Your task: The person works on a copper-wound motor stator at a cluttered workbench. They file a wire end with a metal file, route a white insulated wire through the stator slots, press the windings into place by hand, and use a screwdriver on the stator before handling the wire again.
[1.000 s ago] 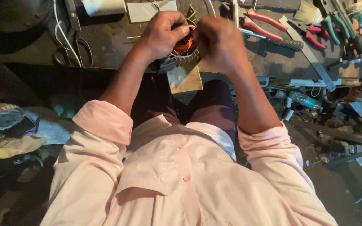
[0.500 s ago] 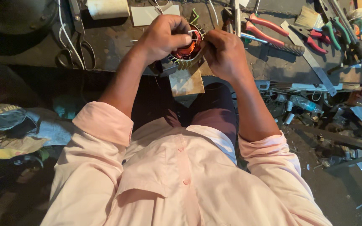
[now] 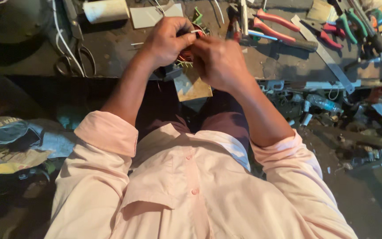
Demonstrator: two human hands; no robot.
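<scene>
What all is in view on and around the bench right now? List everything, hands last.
wound coil part: one, reddish copper, between both hands, mostly hidden
scissors: one pair, dark, bench left
white roll: one, bench top left
flat pale card: one, grey-white, behind the hands
brown card piece: one, tan, bench edge under the hands
red-handled pliers: one, bench right of the hands
green-handled pliers: one, far right
metal strip: one, grey, lying diagonally at right
plastic bottle: one, clear, floor at right
crumpled bags: pile, mixed colours, floor at left
left hand: gripping the coil part
right hand: fingertips pinched at the coil part
</scene>
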